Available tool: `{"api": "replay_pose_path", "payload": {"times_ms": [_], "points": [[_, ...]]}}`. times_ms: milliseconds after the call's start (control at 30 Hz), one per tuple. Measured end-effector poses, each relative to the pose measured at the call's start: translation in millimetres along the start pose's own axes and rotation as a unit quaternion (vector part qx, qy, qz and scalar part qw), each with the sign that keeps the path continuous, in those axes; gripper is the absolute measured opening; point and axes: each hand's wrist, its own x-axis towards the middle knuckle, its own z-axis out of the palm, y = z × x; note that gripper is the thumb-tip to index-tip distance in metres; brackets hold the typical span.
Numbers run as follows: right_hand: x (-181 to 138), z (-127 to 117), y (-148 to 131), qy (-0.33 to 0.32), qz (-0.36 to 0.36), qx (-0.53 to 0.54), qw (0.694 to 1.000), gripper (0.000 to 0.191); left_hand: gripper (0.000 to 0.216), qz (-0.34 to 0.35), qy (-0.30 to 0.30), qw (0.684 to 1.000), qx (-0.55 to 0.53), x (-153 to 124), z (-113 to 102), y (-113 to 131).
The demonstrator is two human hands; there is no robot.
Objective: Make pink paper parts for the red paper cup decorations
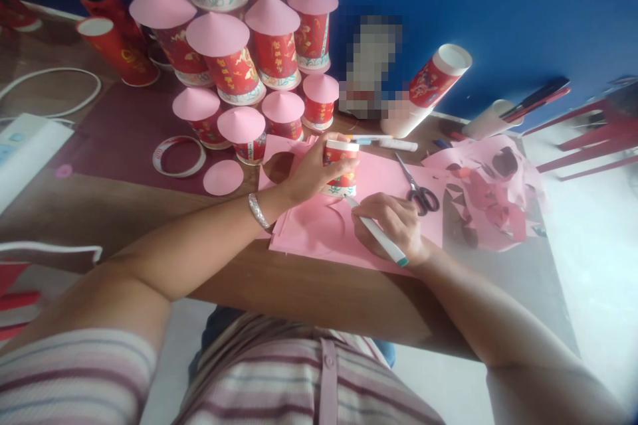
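Drawing on the white band: pretty sure that's the step I'm in, going by the green squiggles showing along the foot of the red cup.
Left grip: I'm holding the cup roughly upright, thumb lying across its front, closed only as far as the cup is letting it.
Right grip: I'm holding the marker like a pen, fingers bunched around it, green end pointing back my way.
Cup spot: I'm having it over the pink sheets; can't tell if the base is touching them.
Marker tip: pointing at the cup's lower edge, too close for me to call touching or not.
Next stroke: I'm guessing it's calling for a steady left hold, light pressure, maybe a small turn of the cup.
Scissors: just lying beyond my right grip, nobody's holding them.
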Motion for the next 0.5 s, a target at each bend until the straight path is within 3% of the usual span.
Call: {"api": "replay_pose_path", "payload": {"times_ms": [500], "points": [[-3.2, 1.0, 1.6, -0.007, 0.003, -0.008, 1.0, 0.021, 0.053, 0.014, 0.0, 1.0, 0.011, 0.0, -0.1, 0.1]]}}
